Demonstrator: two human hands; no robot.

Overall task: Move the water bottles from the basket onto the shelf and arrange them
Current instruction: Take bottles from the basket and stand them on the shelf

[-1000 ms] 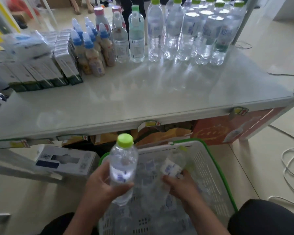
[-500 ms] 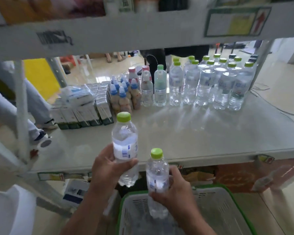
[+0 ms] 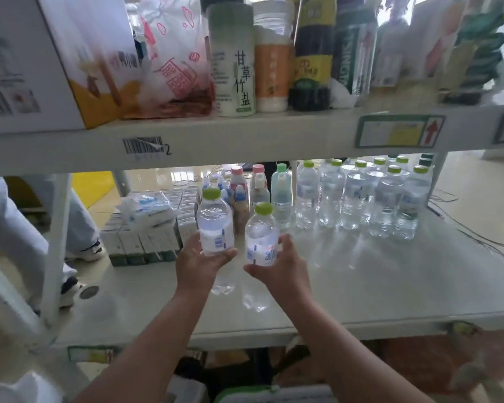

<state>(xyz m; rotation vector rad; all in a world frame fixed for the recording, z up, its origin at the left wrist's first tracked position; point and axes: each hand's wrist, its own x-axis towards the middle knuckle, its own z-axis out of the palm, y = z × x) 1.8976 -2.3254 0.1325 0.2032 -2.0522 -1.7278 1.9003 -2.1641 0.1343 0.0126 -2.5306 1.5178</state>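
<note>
My left hand [image 3: 200,261] grips a clear water bottle [image 3: 215,225] with a green cap, held upright above the white shelf [image 3: 376,286]. My right hand [image 3: 277,267] grips a second green-capped water bottle [image 3: 261,237] just to its right, also upright. Both bottles hang over the shelf's middle, their lower ends showing below my fingers. Several more green-capped water bottles [image 3: 370,196] stand in rows at the back right of the shelf. Only the green rim of the basket [image 3: 245,392] peeks in at the bottom edge.
Small blue-capped drink bottles [image 3: 240,199] and pink-capped bottles [image 3: 258,181] stand behind my hands. Stacked cartons [image 3: 146,237] fill the shelf's left. The upper shelf [image 3: 245,138] holds boxes, bags and tall bottles. A person's legs [image 3: 26,228] stand at left beyond a shelf post [image 3: 54,245].
Both hands have lifted their bottles from the basket up and forward over the shelf. My view has tilted up, and the upper shelf's goods have come into sight.
</note>
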